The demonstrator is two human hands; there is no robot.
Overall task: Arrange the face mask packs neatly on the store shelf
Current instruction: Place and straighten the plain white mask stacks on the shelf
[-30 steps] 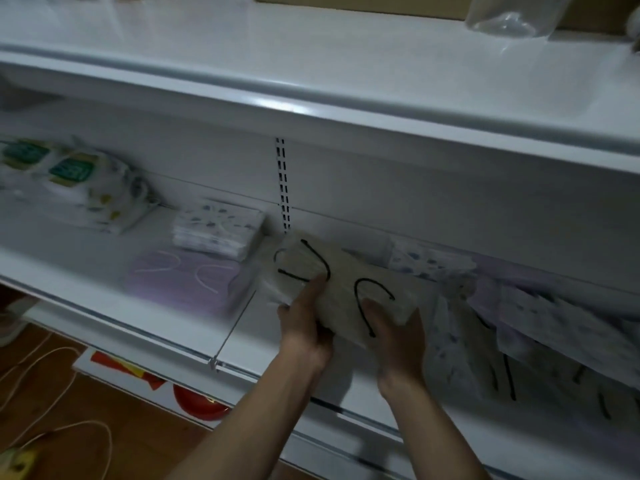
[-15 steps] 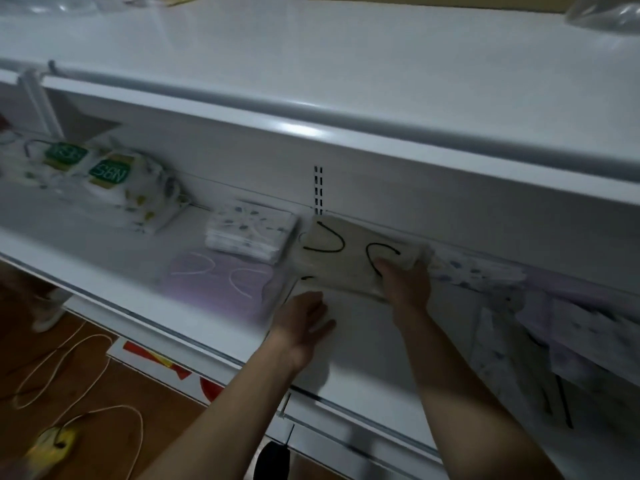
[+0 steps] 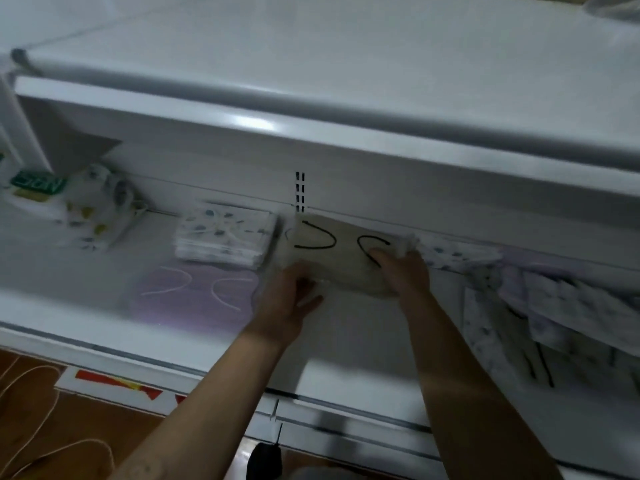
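Left hand (image 3: 291, 301) had come forward to the beige mask pack (image 3: 332, 258), fingers loosely straight touching its front left corner, right hand (image 3: 403, 271) curled over its right end, pack flat at the back edge of the shelf (image 3: 353, 327)

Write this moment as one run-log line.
arranging | beige mask pack on shelf | left hand touches front edge | right hand holds right end

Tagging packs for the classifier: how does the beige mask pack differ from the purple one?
Beige pack has black ear loops; purple pack has white ones. Beige pack sits against the back wall; purple pack lies nearer the front. Left hand and right hand are on the beige pack; the purple pack is unheld. Both lie flat on the shelf.
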